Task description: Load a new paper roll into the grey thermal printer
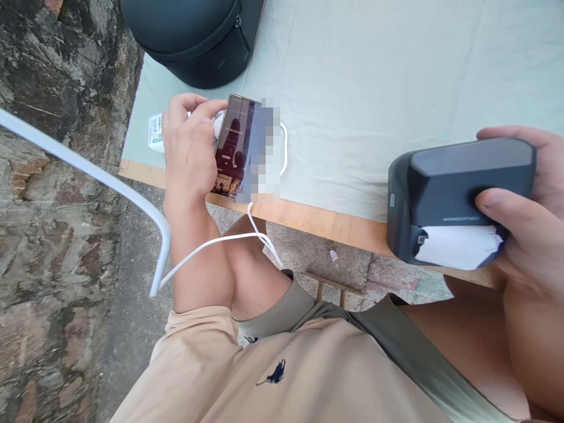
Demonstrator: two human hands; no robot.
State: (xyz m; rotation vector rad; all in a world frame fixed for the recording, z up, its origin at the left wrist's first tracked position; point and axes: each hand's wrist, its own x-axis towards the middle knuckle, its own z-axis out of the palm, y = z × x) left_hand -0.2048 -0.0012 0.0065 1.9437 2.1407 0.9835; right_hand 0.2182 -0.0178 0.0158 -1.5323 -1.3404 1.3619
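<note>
The phone (pixel 238 150) sits upright in your left hand (pixel 189 147), screen lit and facing you, held over the near edge of the table (pixel 308 218); part of the screen is blurred out. Your fingers wrap its left side, with the thumb curled over the top corner — a firm hold. A white cable (pixel 220 241) drops from the phone's lower end and loops down past your knee.

Your right hand (pixel 529 223) grasps a dark grey label printer (pixel 453 194), thumb pressed across its front, with a strip of white paper (pixel 458 247) showing at the slot. It hangs over the table's edge, well apart from the phone.

A pale green cloth (pixel 396 82) covers the table. A white label (pixel 155 132) lies just behind your left hand, and a dark rounded bag (pixel 194 41) stands farther back. A stone wall (pixel 53 176) runs along the left.
</note>
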